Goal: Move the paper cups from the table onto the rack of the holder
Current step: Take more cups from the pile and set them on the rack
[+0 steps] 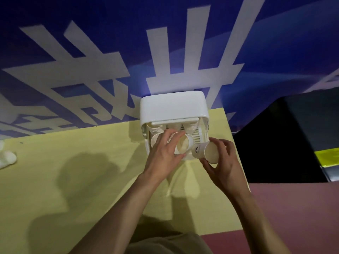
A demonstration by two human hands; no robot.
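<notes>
Two paper cups are in play in the head view, one per hand. The left hand [164,150] has its fingers and thumb curled round a cup [183,144] tipped on its side, mouth towards the person, at the open front of the white holder [174,109]. The right hand [222,162] pinches a second cup [206,152] by its rim and wall, also tilted mouth-out, just beside the left hand's cup and a little in front of the holder's slatted rack [199,137].

More cups already sit further in, beyond the left fingertips, and another pale cup rim [154,142] shows just left of the left hand's knuckles.

Placing the left cup looks to be the step in hand. To do it well, I'd say the cup should be turned to match its neighbours before the fingers let go, and slid in gently so it doesn't knock them. The right hand would do best to hold back, clear of the opening, until the left has withdrawn; paper walls crush easily, so a light grip suits both.

The yellow bench [73,171] lies below both wrists.
</notes>
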